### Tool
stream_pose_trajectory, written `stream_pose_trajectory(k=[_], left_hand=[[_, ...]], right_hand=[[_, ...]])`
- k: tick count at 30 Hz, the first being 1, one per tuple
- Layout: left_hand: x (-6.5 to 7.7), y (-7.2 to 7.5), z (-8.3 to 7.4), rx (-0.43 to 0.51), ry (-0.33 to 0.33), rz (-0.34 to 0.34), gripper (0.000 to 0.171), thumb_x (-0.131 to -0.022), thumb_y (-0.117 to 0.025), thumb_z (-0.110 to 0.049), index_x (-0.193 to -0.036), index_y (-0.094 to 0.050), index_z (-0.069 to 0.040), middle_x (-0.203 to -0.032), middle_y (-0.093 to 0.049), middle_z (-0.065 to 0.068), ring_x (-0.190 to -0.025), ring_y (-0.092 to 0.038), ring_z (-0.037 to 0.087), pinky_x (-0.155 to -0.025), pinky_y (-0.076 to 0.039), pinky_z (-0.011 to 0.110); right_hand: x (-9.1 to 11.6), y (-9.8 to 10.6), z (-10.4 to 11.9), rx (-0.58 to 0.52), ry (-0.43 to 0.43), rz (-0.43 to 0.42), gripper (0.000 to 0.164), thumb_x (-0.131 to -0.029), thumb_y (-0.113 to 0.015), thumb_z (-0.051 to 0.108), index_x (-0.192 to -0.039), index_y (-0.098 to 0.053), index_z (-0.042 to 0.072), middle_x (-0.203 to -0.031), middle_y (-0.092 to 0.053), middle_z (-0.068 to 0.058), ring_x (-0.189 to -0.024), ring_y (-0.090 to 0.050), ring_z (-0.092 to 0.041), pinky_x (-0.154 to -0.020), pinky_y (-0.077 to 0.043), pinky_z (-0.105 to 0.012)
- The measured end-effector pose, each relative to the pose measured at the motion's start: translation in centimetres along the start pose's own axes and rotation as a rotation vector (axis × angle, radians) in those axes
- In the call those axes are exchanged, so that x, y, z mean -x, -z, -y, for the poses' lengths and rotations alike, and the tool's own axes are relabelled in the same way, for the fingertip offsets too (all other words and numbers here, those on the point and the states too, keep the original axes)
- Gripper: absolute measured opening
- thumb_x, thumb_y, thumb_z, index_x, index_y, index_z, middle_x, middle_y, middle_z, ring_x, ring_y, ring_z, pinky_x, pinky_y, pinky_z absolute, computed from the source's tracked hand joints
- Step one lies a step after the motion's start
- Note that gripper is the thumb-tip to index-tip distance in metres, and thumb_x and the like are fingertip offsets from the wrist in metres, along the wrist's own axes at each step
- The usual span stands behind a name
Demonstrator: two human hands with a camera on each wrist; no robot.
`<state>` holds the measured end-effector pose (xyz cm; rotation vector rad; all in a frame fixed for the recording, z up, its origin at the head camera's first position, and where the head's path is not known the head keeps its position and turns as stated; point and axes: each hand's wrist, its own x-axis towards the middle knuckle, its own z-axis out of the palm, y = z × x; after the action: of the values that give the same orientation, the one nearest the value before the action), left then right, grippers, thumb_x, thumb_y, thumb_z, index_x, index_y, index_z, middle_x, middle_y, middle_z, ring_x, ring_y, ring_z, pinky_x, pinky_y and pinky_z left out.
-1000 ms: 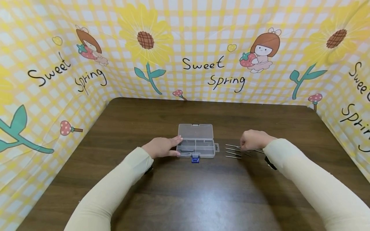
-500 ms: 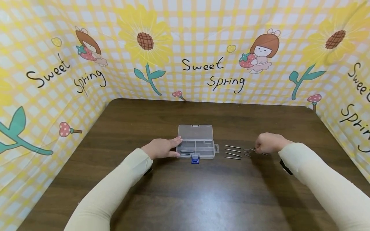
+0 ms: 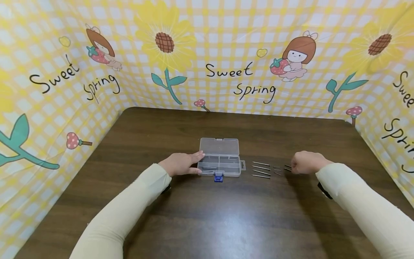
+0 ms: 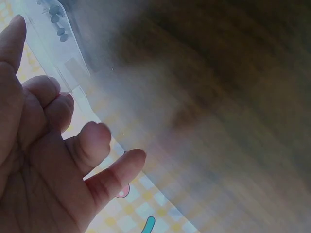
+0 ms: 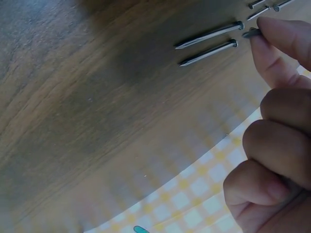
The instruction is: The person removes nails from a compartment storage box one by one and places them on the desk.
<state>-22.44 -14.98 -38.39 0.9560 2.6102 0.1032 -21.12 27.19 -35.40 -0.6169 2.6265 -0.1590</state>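
Observation:
My left hand (image 3: 182, 163) rests at the left side of a clear plastic divided box (image 3: 240, 172), its thumb and forefinger touching the box. The box's lid (image 3: 219, 146) stands open at the back, and several nails (image 3: 209, 168) lie in the front left compartment. In the left wrist view, nail heads (image 4: 55, 18) show through the plastic. My right hand (image 3: 308, 162) pinches a small nail (image 5: 251, 33) between thumb and forefinger, most of it hidden. Beside those fingertips, two nails (image 5: 209, 52) lie on the table; smaller nails (image 5: 257, 13) lie beyond them.
Several long nails (image 3: 261, 170) lie in a row right of the box, with short nails (image 3: 277, 170) beside them. A blue latch (image 3: 218, 177) juts from the box's front. A patterned cloth (image 3: 226, 86) surrounds the brown table (image 3: 207, 223).
My right hand has moved to the right, away from the long nails, uncovering the short nails beside them. The left hand has stayed at the box.

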Motion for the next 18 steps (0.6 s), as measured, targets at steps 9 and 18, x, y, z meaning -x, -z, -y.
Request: stream_pose_trajectory(k=[9,18], left_hand=[[0.1,0.1,0.0,0.006,0.005,0.001,0.072,-0.095,-0.053,-0.044,-0.15,-0.029,-0.005,-0.156,-0.023,0.009,-0.131,-0.043,0.029,-0.103,-0.038,0.042],[0.1,0.1,0.0,0.015,0.007,0.009,0.073,-0.095,-0.053,-0.044,-0.151,-0.027,-0.005,-0.156,-0.022,0.009,-0.133,-0.04,0.028,-0.104,-0.036,0.042]], right_hand=[[0.0,-0.2,-0.3,-0.018,0.008,-0.004,0.038,-0.082,-0.056,0.005,-0.055,-0.037,0.023,-0.052,-0.026,0.011,-0.05,-0.023,-0.007,-0.049,-0.02,-0.027],[-0.3,-1.1,-0.7,-0.032,0.019,-0.006,0.04,-0.08,-0.055,0.003,-0.054,-0.034,0.023,-0.052,-0.024,0.011,-0.05,-0.02,-0.007,-0.049,-0.018,-0.027]])
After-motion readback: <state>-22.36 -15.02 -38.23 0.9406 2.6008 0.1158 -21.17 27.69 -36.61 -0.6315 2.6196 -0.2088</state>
